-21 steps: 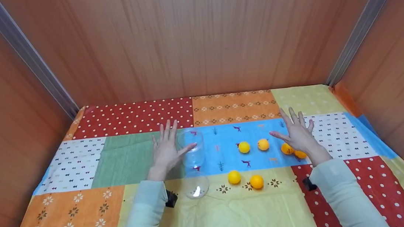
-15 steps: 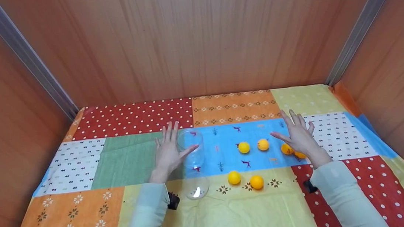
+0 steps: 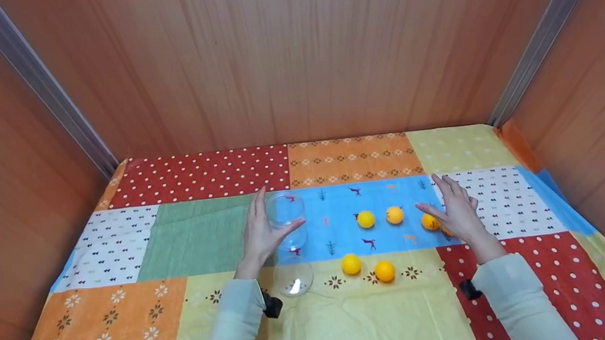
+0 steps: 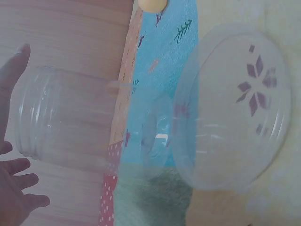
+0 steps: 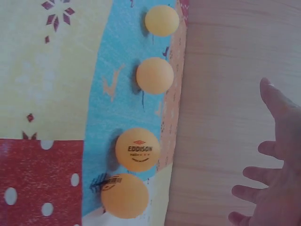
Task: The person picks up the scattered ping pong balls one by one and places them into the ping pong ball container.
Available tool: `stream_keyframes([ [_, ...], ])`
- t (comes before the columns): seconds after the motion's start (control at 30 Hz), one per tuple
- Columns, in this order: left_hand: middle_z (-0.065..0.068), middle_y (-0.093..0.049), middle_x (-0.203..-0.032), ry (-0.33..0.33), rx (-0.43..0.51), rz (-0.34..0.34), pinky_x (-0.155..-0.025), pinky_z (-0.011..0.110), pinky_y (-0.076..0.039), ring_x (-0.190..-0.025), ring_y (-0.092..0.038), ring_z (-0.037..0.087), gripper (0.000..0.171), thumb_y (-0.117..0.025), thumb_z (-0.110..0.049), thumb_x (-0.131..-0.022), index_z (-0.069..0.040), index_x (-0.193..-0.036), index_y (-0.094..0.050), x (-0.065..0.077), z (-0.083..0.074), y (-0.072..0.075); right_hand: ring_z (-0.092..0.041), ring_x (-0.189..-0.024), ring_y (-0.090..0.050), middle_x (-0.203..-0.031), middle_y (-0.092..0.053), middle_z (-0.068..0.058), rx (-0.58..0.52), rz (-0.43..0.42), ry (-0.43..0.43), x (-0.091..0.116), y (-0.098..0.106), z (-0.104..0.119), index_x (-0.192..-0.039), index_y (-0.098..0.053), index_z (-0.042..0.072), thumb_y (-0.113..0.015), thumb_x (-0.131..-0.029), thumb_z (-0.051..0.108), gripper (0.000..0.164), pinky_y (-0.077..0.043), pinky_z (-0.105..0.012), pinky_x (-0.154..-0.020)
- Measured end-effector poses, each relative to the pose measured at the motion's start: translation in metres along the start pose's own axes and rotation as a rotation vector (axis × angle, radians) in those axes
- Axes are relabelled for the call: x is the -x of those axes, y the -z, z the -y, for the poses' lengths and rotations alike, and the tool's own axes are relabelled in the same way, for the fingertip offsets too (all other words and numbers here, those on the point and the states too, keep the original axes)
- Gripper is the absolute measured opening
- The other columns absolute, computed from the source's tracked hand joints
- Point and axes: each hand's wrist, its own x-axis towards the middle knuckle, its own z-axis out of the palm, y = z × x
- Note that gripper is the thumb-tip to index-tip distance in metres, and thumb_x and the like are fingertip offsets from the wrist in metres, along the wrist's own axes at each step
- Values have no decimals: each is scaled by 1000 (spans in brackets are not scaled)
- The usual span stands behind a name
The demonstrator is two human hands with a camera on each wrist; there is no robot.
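A clear plastic jar (image 3: pixel 290 231) stands upright with its threaded mouth uncovered. Close at its left side is my left hand (image 3: pixel 259 235), fingers extended and thumb pointing across the jar; it grips nothing. Nearer to me, a round clear lid (image 3: pixel 294 279) lies flat on the cloth, and it also shows large in front of the jar in the left wrist view. My right hand (image 3: pixel 459 215) hovers with spread fingers above orange table tennis balls (image 5: pixel 138 149) on the right, holding none. It partly covers one of them in the head view.
Two more balls, one yellow-orange (image 3: pixel 365 219) and one orange (image 3: pixel 394 215), lie on the blue patch. Another pair (image 3: pixel 351 264) sits nearer on the pale yellow patch. A patchwork cloth (image 3: pixel 224 338) covers the table, with wood-grain panels (image 3: pixel 291 54) around it.
My left hand has moved rightward toward the jar and turned more edge-on. The right hand has shifted slightly right and nearer to me. Jar, lid and balls have stayed in place.
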Motion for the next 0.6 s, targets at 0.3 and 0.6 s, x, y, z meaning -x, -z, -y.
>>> stream_keyframes([
  [0.3,11,-26,-139,79,195,-68,-98,51,-28,-126,-27,27,105,-76,-47,-60,-12,-139,-18,5,7,-15,-41,-120,-25,-136,-24,-23,-124,-86,-48,19,-12,-24,-138,-26,7,-61,-79,45,78,-18,-64,-93],
  [0.6,11,-30,-136,170,322,-78,-98,49,-28,-123,-30,26,105,-78,-45,-59,-12,-139,-19,8,14,-27,-38,-115,-31,-130,-31,-23,-291,-156,-114,32,-24,-43,-134,-32,3,-68,-76,32,74,-31,-53,-94],
])
